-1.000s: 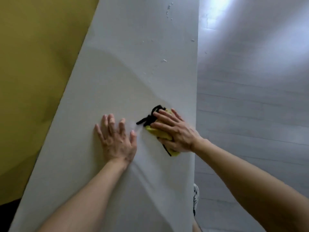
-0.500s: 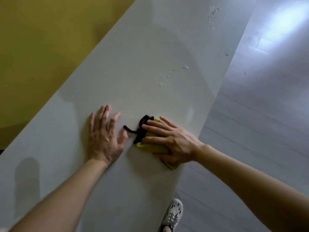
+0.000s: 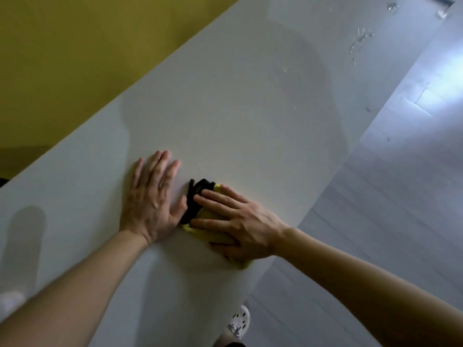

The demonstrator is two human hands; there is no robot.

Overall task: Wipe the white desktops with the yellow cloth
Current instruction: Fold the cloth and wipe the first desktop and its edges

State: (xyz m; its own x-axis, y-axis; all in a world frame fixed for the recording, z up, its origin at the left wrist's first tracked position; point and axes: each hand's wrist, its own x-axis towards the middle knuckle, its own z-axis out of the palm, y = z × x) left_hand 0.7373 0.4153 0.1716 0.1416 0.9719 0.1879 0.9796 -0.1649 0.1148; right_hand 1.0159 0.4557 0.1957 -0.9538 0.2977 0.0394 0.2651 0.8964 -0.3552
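The white desktop [image 3: 238,116] runs diagonally across the view. My right hand [image 3: 238,225] lies flat on the yellow cloth [image 3: 200,232], pressing it onto the desktop near the right edge; most of the cloth is hidden under the palm. A black cord or loop [image 3: 194,199] of the cloth sticks out past my fingertips. My left hand [image 3: 152,196] rests flat on the desktop with fingers spread, its thumb touching the black loop and the cloth. Water droplets [image 3: 359,45] lie on the far part of the desktop.
An ochre-yellow wall [image 3: 75,58] borders the desktop's left edge. Pale plank flooring [image 3: 388,196] lies past the right edge. A white shoe [image 3: 239,323] shows on the floor at the bottom. A white blurred object [image 3: 10,300] sits at the lower left.
The view has swung, so the desktop lies more diagonally. My right hand slid the cloth left until it meets my left thumb. The left hand stays flat on the surface.
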